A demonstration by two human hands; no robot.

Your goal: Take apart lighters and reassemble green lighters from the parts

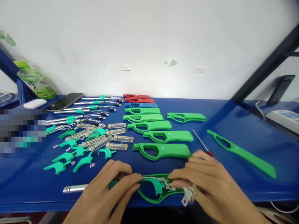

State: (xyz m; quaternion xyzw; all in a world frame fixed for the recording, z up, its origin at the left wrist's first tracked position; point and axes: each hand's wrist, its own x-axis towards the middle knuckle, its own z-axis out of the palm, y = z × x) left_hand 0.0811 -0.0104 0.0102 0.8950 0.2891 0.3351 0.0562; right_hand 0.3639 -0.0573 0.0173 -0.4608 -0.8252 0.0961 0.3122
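- Left hand (106, 188), right hand (207, 180): fingertips pinched on 1 open green housing (154, 201), right end hidden
- 12 o'clock from it: 2 red casings (140, 100), 1 blue casing (148, 105), 5 green casings (175, 151)

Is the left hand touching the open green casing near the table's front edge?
Touching. The head view shows the left hand pinching the open green casing, with no gap between them.

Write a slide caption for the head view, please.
Two hands hold an open green casing containing a teal piece and white wires.
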